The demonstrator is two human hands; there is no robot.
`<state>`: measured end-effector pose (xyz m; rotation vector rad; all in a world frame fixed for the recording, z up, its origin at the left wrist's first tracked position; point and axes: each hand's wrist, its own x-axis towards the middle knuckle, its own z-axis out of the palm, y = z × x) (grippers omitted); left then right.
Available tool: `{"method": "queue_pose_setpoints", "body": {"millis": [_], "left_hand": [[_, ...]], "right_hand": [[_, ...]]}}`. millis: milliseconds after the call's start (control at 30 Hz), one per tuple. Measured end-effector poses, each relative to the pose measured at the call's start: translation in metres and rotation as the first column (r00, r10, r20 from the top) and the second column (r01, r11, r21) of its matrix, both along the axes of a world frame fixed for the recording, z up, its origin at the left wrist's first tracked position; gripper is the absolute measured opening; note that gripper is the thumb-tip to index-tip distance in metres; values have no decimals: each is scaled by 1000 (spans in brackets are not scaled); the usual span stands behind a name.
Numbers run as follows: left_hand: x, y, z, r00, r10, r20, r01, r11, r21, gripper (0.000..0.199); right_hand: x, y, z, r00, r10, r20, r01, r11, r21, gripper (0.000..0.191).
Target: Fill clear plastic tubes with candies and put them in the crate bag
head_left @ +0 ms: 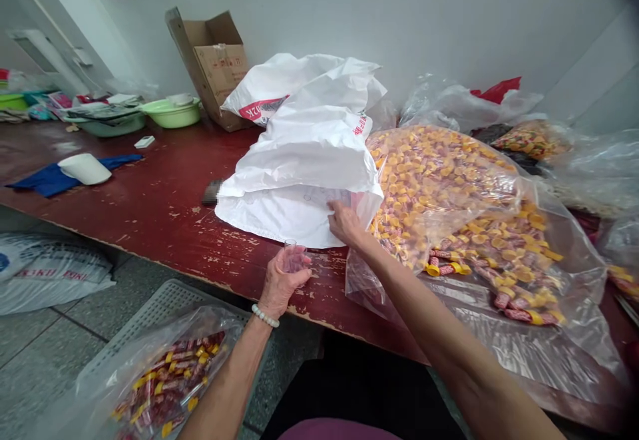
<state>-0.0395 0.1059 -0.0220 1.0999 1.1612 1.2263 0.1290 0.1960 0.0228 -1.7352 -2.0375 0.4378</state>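
My left hand [284, 277] is at the table's front edge, its fingers curled around a small clear plastic tube [290, 258] whose round rim faces up. My right hand [344, 222] reaches over the lower lip of a white woven sack [309, 154], which lies on its side with its mouth facing me. The fingers of that hand are bent together just inside the mouth; anything between them is too small or hidden to make out. A few small clear shapes lie inside the sack.
On the right, a big clear bag [444, 187] spills red-patterned tubes with yellow caps over the red table [164, 227]. More capped tubes fill a bag [170, 380] low on the left. Behind stand a cardboard box [222, 70] and green basins [170, 112]; a white cup [84, 168] lies left.
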Motion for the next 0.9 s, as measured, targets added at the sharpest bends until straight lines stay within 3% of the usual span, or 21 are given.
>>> {"method": "queue_pose_setpoints", "body": {"millis": [133, 267, 433, 567, 733, 900], "left_hand": [[-1, 5, -2, 992, 1, 125, 2, 1000, -19, 44], [-3, 9, 2, 998, 15, 55, -19, 998, 66, 39], [-7, 7, 8, 994, 39, -103, -15, 974, 227, 44], [-3, -1, 10, 988, -94, -126, 125, 956, 266, 41], [19, -17, 3, 962, -246, 116, 214, 948, 236, 39], [44, -31, -5, 916, -330, 228, 292, 939, 184, 44]], "right_hand": [[-1, 51, -10, 980, -182, 78, 184, 983, -17, 35], [-5, 54, -16, 976, -198, 87, 198, 980, 5, 37], [-5, -6, -8, 998, 67, -21, -66, 995, 77, 32], [2, -65, 3, 906, 284, -314, -251, 958, 141, 26], [16, -100, 3, 821, 248, -515, -206, 969, 139, 27], [30, -121, -10, 832, 181, -524, -126, 982, 140, 25]]}}
